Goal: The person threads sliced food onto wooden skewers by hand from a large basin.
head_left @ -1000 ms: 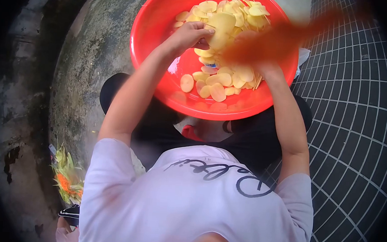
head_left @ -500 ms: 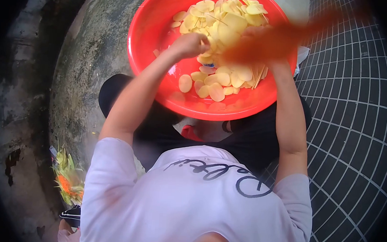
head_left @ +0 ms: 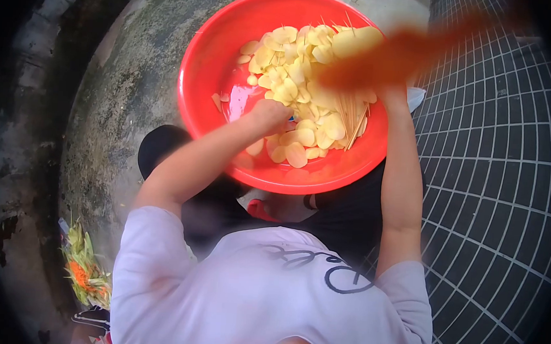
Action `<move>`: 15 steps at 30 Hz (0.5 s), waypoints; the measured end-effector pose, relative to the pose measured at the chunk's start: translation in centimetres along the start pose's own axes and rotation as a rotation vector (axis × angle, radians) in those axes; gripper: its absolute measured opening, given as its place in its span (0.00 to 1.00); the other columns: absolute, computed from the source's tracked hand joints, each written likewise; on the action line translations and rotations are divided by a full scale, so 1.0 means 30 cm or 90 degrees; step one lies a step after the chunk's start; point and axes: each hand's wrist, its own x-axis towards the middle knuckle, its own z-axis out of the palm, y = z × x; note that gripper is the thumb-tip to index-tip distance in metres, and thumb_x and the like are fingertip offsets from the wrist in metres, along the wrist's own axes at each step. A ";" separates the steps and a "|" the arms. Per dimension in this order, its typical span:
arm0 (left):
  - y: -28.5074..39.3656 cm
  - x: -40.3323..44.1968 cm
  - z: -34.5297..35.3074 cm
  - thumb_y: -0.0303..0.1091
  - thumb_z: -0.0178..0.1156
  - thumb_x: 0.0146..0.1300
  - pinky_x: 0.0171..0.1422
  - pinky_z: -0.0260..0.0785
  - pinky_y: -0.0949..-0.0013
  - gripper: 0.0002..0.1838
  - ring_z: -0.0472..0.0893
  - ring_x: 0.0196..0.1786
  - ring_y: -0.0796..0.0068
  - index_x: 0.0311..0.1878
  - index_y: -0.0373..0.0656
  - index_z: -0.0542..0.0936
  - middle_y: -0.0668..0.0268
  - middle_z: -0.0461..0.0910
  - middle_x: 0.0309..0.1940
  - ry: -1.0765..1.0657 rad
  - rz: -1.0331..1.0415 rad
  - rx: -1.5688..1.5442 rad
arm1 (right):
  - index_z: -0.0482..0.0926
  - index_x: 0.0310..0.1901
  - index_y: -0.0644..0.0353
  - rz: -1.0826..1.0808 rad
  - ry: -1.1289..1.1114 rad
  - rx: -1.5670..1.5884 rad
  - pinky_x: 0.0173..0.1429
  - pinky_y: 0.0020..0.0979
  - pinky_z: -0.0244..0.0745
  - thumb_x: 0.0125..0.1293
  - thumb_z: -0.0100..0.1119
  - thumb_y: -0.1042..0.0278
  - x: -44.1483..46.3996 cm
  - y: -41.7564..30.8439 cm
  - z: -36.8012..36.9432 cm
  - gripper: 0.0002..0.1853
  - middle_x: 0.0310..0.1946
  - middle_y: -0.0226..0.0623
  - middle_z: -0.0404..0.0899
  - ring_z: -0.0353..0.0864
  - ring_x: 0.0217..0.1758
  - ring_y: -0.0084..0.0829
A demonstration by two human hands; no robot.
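A large red basin (head_left: 210,48) holds a heap of pale yellow round slices (head_left: 288,75), some with thin sticks through them. My left hand (head_left: 271,117) is low over the slices in the lower middle of the basin, its fingers curled; what they hold, if anything, is hidden. A bundle of thin wooden sticks (head_left: 353,123) lies at the right side of the heap. My right hand is mostly hidden behind a blurred orange-brown shape (head_left: 377,61), above the right side of the basin. A small blue thing shows beside my left fingers.
Greens with orange shreds (head_left: 83,267) lie on the ground at the lower left, near part of another person. Dark tiles with pale lines (head_left: 490,172) cover the right side. A white bag (head_left: 415,98) shows beside the basin's right rim.
My left hand has moved down from the upper heap and no longer holds the large slice seen a second ago. The basin appears lower in the view.
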 end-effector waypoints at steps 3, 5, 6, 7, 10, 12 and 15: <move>-0.005 0.013 0.010 0.59 0.58 0.63 0.38 0.75 0.53 0.25 0.85 0.35 0.54 0.38 0.43 0.84 0.55 0.84 0.28 -0.030 -0.022 0.015 | 0.86 0.41 0.67 0.020 -0.009 0.005 0.31 0.23 0.73 0.65 0.66 0.67 0.023 0.017 0.028 0.11 0.26 0.31 0.85 0.78 0.24 0.17; -0.005 0.015 0.002 0.59 0.60 0.61 0.39 0.75 0.54 0.25 0.85 0.36 0.54 0.38 0.43 0.84 0.56 0.84 0.29 -0.056 -0.038 -0.005 | 0.86 0.41 0.67 0.036 -0.012 0.022 0.30 0.23 0.72 0.65 0.65 0.67 0.038 0.029 0.041 0.11 0.26 0.31 0.85 0.77 0.23 0.16; -0.005 0.015 -0.001 0.60 0.61 0.60 0.40 0.75 0.54 0.25 0.85 0.37 0.55 0.38 0.43 0.84 0.56 0.84 0.30 -0.070 -0.047 -0.014 | 0.86 0.42 0.67 0.050 -0.010 0.039 0.30 0.22 0.72 0.65 0.65 0.67 0.043 0.027 0.047 0.11 0.26 0.31 0.85 0.76 0.23 0.16; -0.007 0.015 -0.002 0.59 0.63 0.59 0.41 0.76 0.55 0.25 0.85 0.38 0.55 0.38 0.43 0.84 0.57 0.85 0.31 -0.065 -0.052 -0.027 | 0.86 0.42 0.67 0.075 -0.019 0.062 0.30 0.22 0.71 0.65 0.65 0.67 0.054 0.037 0.057 0.11 0.26 0.31 0.85 0.75 0.23 0.16; -0.019 0.010 0.005 0.57 0.66 0.56 0.43 0.77 0.56 0.24 0.86 0.42 0.57 0.40 0.44 0.85 0.58 0.86 0.36 -0.029 -0.062 -0.089 | 0.85 0.42 0.68 0.175 -0.067 0.140 0.30 0.22 0.70 0.66 0.65 0.67 0.110 0.101 0.095 0.11 0.27 0.31 0.84 0.74 0.24 0.16; -0.022 0.000 0.010 0.55 0.67 0.55 0.45 0.76 0.56 0.23 0.85 0.43 0.57 0.42 0.44 0.83 0.58 0.85 0.37 0.026 -0.061 -0.163 | 0.85 0.42 0.68 0.174 -0.078 0.167 0.30 0.21 0.70 0.66 0.65 0.67 0.114 0.121 0.107 0.11 0.28 0.30 0.84 0.73 0.24 0.16; -0.007 0.010 -0.013 0.52 0.69 0.55 0.47 0.75 0.57 0.23 0.83 0.45 0.57 0.46 0.46 0.80 0.58 0.84 0.39 -0.030 -0.119 -0.232 | 0.85 0.43 0.68 0.170 -0.091 0.192 0.30 0.21 0.70 0.66 0.64 0.67 0.113 0.108 0.107 0.11 0.27 0.30 0.83 0.73 0.24 0.15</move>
